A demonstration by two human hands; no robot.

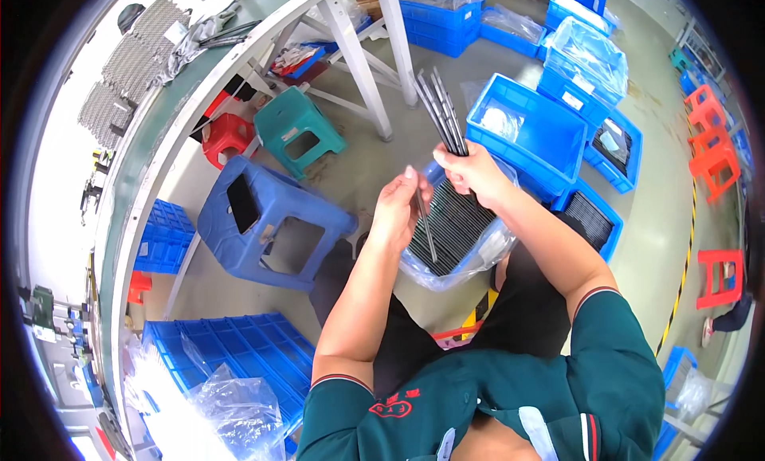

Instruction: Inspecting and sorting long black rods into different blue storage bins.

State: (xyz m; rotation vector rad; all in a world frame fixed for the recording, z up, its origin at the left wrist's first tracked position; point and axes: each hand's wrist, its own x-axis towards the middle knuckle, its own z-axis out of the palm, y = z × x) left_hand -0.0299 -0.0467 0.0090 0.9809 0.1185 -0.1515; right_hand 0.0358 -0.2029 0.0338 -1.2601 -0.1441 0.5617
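Observation:
My right hand (pixel 476 172) is closed round a bundle of thin dark metal rods (pixel 441 109), which stick up and lean to the left. Left of it, my left hand (pixel 397 204) pinches a single thin rod (pixel 429 236) near its upper end. That rod points down over a bin in front of my knees. Clear plastic (pixel 434 281) lines the bin and spills over its rim. Many similar dark rods (pixel 458 230) lie side by side inside. My right hand and forearm cover part of the bin's far side.
On the left, a blue stool (pixel 299 214) carries a black phone (pixel 242 204), with a green stool (pixel 296 128) beyond. Blue crates stand right of the bin, one holding loose plastic (pixel 504 123). A white-legged workbench (pixel 355 62) runs along the left. Blue crates (pixel 239 345) lie lower left.

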